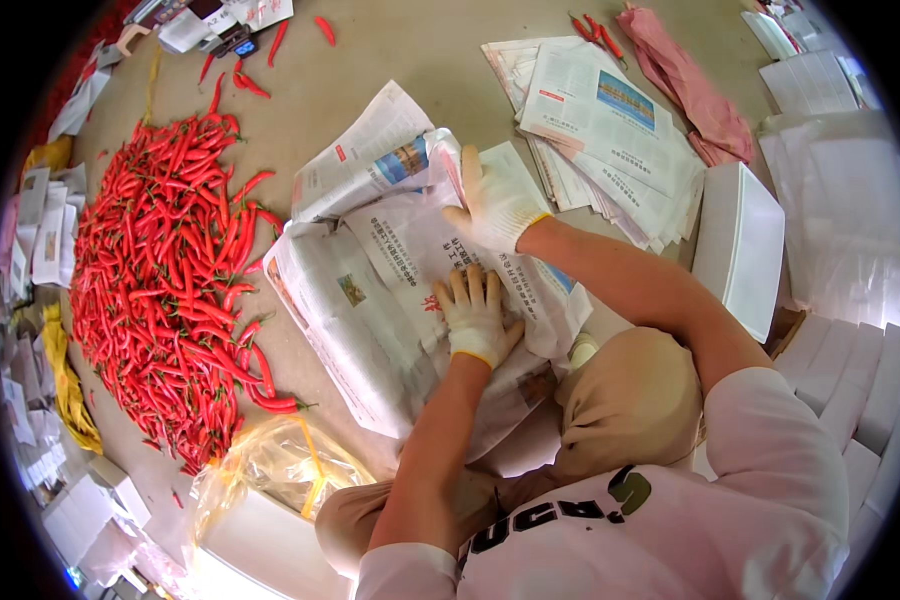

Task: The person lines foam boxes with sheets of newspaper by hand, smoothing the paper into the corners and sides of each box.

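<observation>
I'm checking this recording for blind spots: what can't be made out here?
All in the head view:
Palm of the left hand: pressed toward the newspaper, hidden by the hand itself.
Grip of the right hand: its back hides whether it pinches paper.
Whatever lies under the newspaper: covered by it.
Lower red peppers: buried under the top ones.
Near end of the white box: cut off by the lower edge.

It's bright around me, the shadows soft; the box [755, 245] and the plastic [845, 195] at right glare nearly white. Toward the round black rim, straight edges bend and details blur.
</observation>
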A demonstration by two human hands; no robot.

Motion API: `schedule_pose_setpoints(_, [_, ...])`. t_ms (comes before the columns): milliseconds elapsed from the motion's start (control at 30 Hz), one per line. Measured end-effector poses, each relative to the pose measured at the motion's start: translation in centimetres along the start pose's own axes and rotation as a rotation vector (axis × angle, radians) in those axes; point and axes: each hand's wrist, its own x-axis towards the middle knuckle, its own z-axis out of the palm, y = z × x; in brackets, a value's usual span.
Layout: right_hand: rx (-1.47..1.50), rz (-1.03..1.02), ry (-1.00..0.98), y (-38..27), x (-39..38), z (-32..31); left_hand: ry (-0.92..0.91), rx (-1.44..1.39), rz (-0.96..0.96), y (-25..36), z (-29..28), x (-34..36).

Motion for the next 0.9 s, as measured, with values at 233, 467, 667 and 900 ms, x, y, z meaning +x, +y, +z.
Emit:
schedule_pose_setpoints(233, [-0.094,-0.472,0.377,0.7,-7.2,-5.9,0.066,0.031,-0.006,0.2,0.2,-0.2])
schedule_pose_setpoints(467, [0.123,0.038,-0.12,3.0,-12.0,-0.3,0.032,0.069,0.002,1.3,-0.2,-0.1])
schedule_pose_setpoints(667, [0.268,0.422,-0.484,2.9,-10.6,0.5,-0.066,0.121,-0.021,0.7,0.6,-0.8])
schedule_pose_setpoints(900, [0.305,0.334,-0.455,2.4,-13.9,-0.6,0.1,-0.169,0.017,-1.9,0.6,-0.2])
